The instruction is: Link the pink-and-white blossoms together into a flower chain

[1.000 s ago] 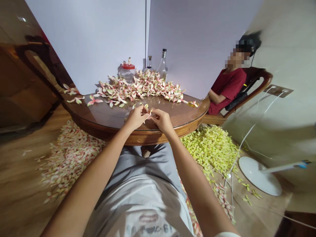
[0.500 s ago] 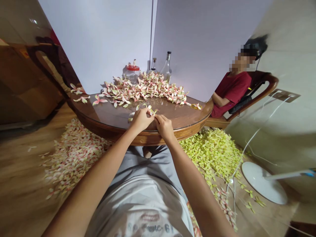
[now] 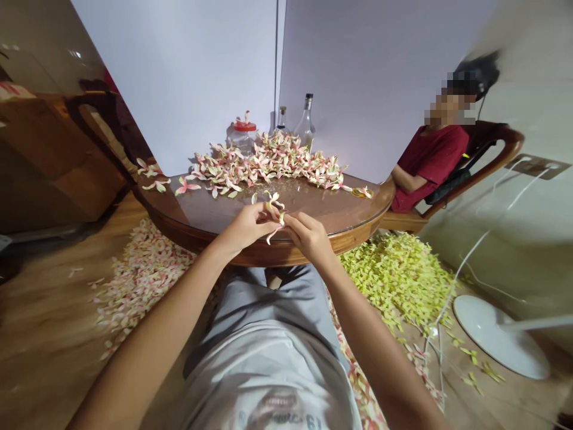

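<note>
Over the near edge of the round wooden table, my left hand point(image 3: 247, 227) is closed with thumb and fingers on a flower with pale cream, yellow-green and pinkish petals point(image 3: 274, 202). Close by on its right, my right hand point(image 3: 310, 233) pinches the same flower at its lower part with thumb and forefinger. One pinkish petal hangs down between the hands. The fingertips partly hide where the petals join. A heap of similar pink and white flowers point(image 3: 268, 160) lies behind the hands on the glass-covered table top point(image 3: 308, 209).
A red-lidded jar point(image 3: 244, 134) and two glass bottles point(image 3: 305, 124) stand behind the heap. Pink-white flowers point(image 3: 141, 269) cover the floor at left, yellow-green ones point(image 3: 398, 275) at right. A person in a red shirt point(image 3: 434, 158) sits at right, near cables and a white round base point(image 3: 496, 334).
My left hand has turned and opened out somewhat, showing more of the flower. A petal now hangs below the fingers. The view has shifted slightly left.
</note>
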### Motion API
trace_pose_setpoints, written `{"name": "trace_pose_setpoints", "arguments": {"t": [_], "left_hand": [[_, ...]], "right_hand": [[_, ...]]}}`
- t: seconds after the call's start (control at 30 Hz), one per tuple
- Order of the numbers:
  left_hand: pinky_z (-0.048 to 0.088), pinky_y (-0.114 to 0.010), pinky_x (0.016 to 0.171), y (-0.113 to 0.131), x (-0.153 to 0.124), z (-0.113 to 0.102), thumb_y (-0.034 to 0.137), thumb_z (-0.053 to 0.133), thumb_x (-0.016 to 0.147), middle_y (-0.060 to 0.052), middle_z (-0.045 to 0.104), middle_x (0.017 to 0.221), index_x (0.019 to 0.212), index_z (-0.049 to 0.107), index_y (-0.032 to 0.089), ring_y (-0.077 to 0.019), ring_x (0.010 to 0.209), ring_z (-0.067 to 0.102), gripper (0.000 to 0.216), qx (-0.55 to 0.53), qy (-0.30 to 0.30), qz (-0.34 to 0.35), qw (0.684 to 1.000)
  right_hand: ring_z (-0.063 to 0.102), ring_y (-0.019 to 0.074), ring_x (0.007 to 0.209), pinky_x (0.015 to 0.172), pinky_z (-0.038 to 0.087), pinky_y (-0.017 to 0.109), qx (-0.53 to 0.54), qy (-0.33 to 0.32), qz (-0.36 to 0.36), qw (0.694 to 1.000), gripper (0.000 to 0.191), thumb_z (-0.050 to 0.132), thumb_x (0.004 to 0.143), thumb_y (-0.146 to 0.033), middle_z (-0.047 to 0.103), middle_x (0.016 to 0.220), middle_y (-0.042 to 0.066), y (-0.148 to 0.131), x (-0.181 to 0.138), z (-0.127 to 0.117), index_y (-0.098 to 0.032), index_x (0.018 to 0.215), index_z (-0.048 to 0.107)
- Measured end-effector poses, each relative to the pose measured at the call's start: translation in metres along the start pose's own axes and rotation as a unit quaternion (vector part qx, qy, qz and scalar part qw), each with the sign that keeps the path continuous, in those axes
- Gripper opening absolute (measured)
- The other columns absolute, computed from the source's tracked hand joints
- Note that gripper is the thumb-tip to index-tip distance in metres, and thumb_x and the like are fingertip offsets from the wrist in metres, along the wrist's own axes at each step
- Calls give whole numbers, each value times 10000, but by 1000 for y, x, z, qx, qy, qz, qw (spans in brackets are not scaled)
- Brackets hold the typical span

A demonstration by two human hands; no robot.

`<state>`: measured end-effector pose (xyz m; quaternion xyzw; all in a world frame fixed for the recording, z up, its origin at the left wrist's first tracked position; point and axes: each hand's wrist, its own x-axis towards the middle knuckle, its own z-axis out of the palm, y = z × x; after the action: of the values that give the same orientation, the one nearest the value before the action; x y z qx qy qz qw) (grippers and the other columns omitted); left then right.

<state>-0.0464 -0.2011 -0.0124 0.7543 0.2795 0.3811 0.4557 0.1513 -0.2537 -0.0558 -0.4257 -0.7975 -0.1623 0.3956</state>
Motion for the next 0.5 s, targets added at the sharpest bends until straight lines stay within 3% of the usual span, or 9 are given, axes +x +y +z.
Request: {"name": "trace_pose_setpoints", "arguments": {"t": [0.2, 0.33, 0.5], "left_hand": [[559, -293, 749, 16, -3, -6, 286, 704, 763, -41, 718, 866, 855, 615, 189, -195, 832, 702, 161, 30, 4, 30, 999], [538, -307, 773, 10, 8, -12, 219, 680, 762, -31, 719, 860, 852, 640, 193, -204, 832, 686, 101, 107, 56, 46, 992], [536, -324, 828, -6, 12, -34, 217, 646, 796, -53, 745, 893, 846, 658, 189, -225, 889, 705, 59, 176, 156, 36, 971]], "right_hand": [[611, 219, 753, 706, 462, 360, -71, -33, -67, 995, 258, 468, 1085, -290, 703, 850, 98, -3, 16, -16, -198, 1118, 707], [577, 208, 725, 687, 426, 355, -109, -36, -94, 989, 283, 439, 1093, -262, 671, 800, 83, 1, 31, -8, -180, 1018, 699], [545, 189, 703, 682, 394, 334, -123, -38, -120, 984, 263, 452, 1088, -203, 630, 747, 60, -2, 29, -2, -169, 954, 677]]}}
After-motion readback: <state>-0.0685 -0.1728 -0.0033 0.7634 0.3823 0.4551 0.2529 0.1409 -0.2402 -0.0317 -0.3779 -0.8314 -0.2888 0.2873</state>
